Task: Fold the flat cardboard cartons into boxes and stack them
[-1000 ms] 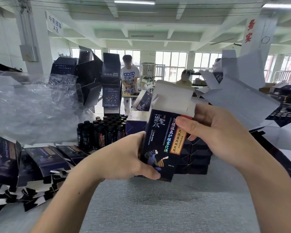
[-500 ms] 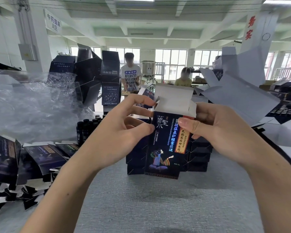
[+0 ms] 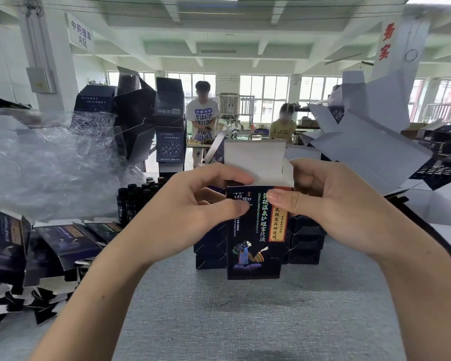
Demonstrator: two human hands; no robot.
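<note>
A dark blue printed carton (image 3: 254, 238) stands upright in front of me, its white top flaps (image 3: 255, 160) raised. My left hand (image 3: 193, 204) grips its upper left corner, thumb on the front face and forefinger curled over the top edge. My right hand (image 3: 331, 204) holds the upper right side, thumb pressed on the front face. Behind it sits a low stack of folded dark boxes (image 3: 307, 243). Flat cartons (image 3: 63, 243) lie piled at the left.
Small dark bottles (image 3: 136, 199) stand behind my left hand, beside crumpled clear plastic wrap (image 3: 50, 165). Large unfolded white-backed cartons (image 3: 370, 149) lean at the right; tall dark boxes (image 3: 167, 126) stand at the back. Two people work at a far table. Grey cloth (image 3: 245, 308) covers the table.
My left hand rose from the carton's lower left to its top left corner. The carton swung upright and came closer to me; my right hand kept its hold.
</note>
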